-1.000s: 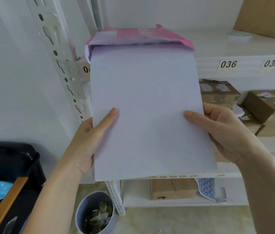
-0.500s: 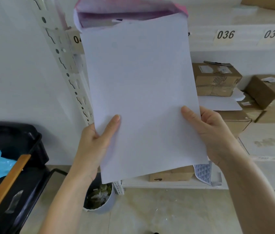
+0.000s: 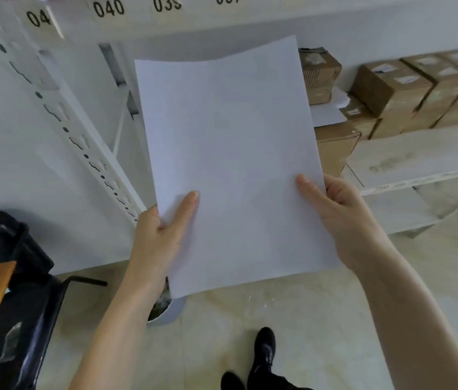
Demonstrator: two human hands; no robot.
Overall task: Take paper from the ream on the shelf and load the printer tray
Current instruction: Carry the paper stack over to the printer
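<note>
Holding a sheaf of paper [image 3: 230, 164] clear of the shelf [image 3: 250, 21], both hands clasp its lower half: the left hand [image 3: 163, 237] pinches the near left edge with the thumb on top, the right hand [image 3: 337, 220] does the same on the right edge. A second ago the far end of the paper was tucked inside the pink ream wrapper; now that end hangs free in the air beyond both grips, a little bowed, and the wrapper has slid out of view above. So the taking part looks finished, and what remains is carrying and loading. No printer tray shows here. Below the left grip sits a small bin [image 3: 166, 311], to its left a black cart [image 3: 11, 277]; boxes [image 3: 391, 91] sit beyond the right grip.
</note>
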